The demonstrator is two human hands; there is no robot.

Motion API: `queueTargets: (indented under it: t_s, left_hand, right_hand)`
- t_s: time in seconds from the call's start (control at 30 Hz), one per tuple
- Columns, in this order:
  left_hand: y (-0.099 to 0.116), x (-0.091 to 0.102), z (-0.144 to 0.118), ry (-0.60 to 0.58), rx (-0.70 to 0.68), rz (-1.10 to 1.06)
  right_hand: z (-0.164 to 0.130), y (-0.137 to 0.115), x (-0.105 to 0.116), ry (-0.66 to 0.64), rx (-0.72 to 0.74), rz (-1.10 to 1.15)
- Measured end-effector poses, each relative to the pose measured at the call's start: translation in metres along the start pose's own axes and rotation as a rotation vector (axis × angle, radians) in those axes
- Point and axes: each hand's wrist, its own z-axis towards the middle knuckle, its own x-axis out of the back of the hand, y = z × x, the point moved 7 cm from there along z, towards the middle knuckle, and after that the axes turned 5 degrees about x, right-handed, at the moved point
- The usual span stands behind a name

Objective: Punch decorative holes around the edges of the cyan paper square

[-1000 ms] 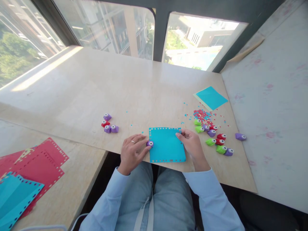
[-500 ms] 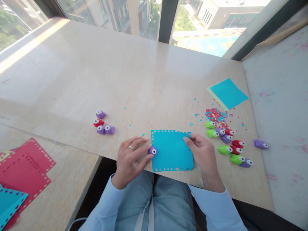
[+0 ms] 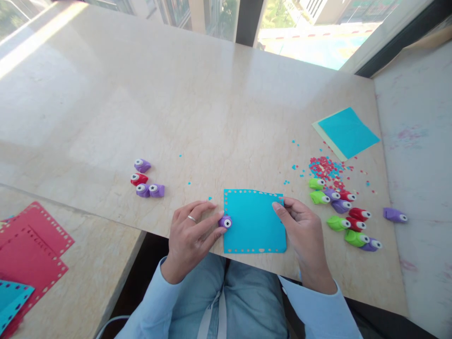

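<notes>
A blue sheet of paper point(image 3: 254, 221) lies at the table's front edge, with small shapes punched along its top and bottom edges and the upper part of its left edge. My left hand point(image 3: 193, 235) grips a small purple craft punch point(image 3: 225, 221) between thumb and fingers, set on the sheet's left edge. The punch hides the paper under it. At the upper right corner, my right hand point(image 3: 302, 231) pinches the sheet, thumb on top and fingers behind.
Several green, red and purple punches point(image 3: 338, 223) cluster at right, near a pile of paper bits point(image 3: 326, 168) and blank blue paper point(image 3: 349, 133). More punches point(image 3: 142, 190) stand at left. Punched red sheets point(image 3: 33, 249) lie far left. A window point(image 3: 318, 33) borders the table's back.
The view has tilted down slightly, so surroundings shift in the picture. Both hands keep their hold on the punch and the paper, with little visible movement.
</notes>
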Motion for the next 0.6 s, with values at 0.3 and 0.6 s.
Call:
queueTargets:
  t_s: [0.3,0.6]
  left_hand:
    - [0.0,-0.001,-0.002,0.003,0.021,-0.007]
    - [0.004,0.005,-0.001,0.064,0.023,-0.061]
  right_hand:
    - [0.0,-0.004,-0.002,0.015,0.058,-0.005]
    - [-0.014,-0.014,0.0,0.185,0.287,0.007]
